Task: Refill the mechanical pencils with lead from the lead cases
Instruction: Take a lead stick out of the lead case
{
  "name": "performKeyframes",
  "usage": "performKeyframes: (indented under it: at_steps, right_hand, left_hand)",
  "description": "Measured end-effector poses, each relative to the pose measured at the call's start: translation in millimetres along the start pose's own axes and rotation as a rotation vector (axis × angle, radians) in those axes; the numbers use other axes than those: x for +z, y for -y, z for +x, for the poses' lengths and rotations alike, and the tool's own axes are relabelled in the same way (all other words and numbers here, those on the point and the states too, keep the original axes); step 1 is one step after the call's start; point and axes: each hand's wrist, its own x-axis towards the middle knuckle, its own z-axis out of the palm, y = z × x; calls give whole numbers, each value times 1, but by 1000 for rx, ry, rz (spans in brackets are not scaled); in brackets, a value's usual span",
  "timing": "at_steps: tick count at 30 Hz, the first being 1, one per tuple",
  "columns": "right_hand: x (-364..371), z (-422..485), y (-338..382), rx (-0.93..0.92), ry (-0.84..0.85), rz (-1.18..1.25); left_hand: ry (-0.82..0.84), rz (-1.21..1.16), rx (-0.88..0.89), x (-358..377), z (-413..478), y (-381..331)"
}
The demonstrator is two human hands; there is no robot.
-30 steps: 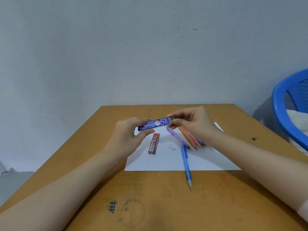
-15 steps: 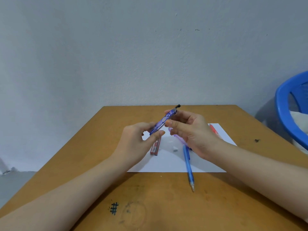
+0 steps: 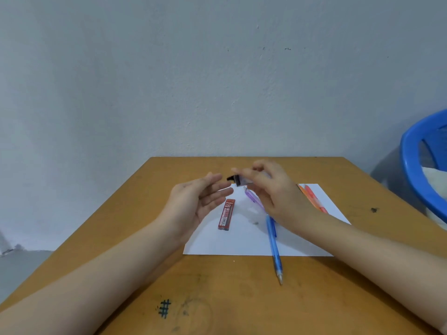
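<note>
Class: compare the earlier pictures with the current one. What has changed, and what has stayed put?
The left hand let go of the blue lead case and opened, palm up. The right hand alone now holds it, black cap tipped toward that palm. The red lead case, blue pencil and paper stayed put.

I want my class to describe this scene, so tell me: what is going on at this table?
A person sits at a wooden table. The right hand holds a lead case tipped with its black end toward the open, cupped left hand, as if to shake lead out. A red lead case and a blue mechanical pencil lie on the white paper, other pencils beside them.
</note>
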Motion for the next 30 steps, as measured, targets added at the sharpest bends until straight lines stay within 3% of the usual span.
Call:
performKeyframes:
  at_steps: [4,9,30]
  right_hand:
    - [3,-2,1,-173,-36,-169]
    - [6,-3,-7,-163,-63,-129]
    - [0,-4,-9,-265,-156,-297]
  left_hand:
    - [51,-181,-135,1,-3,-4]
    - [70,-246,-227,3,-7,-7]
    - [24,-289,-226,3,-8,-9]
